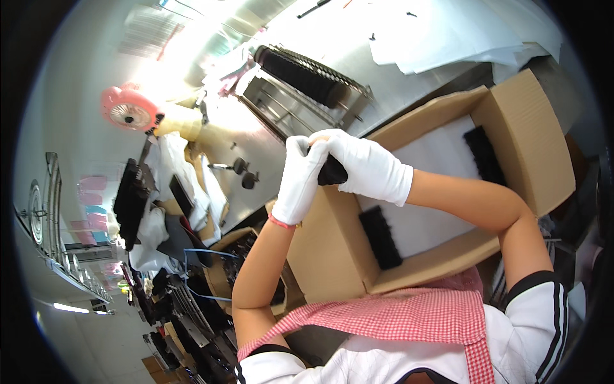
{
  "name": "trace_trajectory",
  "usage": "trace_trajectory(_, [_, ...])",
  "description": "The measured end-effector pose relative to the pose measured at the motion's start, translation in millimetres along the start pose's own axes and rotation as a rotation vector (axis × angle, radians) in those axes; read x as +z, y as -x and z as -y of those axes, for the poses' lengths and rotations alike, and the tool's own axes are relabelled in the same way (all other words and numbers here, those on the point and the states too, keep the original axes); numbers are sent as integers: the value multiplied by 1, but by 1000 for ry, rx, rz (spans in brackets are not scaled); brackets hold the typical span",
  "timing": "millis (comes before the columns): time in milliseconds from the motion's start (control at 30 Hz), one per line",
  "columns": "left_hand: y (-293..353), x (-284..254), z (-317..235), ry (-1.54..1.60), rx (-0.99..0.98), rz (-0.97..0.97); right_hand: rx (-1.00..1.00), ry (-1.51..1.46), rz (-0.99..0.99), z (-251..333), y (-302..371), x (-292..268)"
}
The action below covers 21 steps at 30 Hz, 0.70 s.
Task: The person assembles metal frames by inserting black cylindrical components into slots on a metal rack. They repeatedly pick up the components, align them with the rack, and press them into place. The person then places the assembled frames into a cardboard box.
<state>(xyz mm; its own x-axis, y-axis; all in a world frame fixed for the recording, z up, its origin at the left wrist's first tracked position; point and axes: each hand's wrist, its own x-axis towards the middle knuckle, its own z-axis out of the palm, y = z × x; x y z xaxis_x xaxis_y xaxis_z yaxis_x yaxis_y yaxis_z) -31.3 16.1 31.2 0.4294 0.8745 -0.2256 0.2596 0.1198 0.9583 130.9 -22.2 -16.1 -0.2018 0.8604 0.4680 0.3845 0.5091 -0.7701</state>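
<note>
Both my hands wear white gloves and meet in front of me, above the near left side of an open cardboard box [342, 243]. My left hand [299, 176] is closed, its fingertips pressed against those of the right. Between the palms shows a small dark black piece [332, 171], mostly covered by the gloves, so its kind stays unclear. My right hand [371, 168] curls around it from the other side. Inside the box lies a white sheet [428, 192], with one black fuzzy-edged strip [380, 238] at its left end and another black strip [484, 155] at its right.
A metal rack [288, 105] holding a long black roll stands beyond my hands on the steel table. White sheets [448, 38] spread at the far right. Small black parts [246, 174], a pink fan [130, 109] and a second box of dark items [233, 256] are at left.
</note>
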Motion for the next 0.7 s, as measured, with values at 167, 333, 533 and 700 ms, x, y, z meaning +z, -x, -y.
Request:
trace_trajectory(167, [15,47,34,502,-246,219,-122,230,-29,4,51,-12])
trace_trajectory(333, [7,59,57,420,-424,521,29,211,253,-8,95,-40])
trace_trajectory(533, [-31,60,107,-935,-42,548,489,173,447,-51,123,-78])
trace_trajectory(700, [-49,63,143,-1101,-223,792,513,179,647,-67,144,-76])
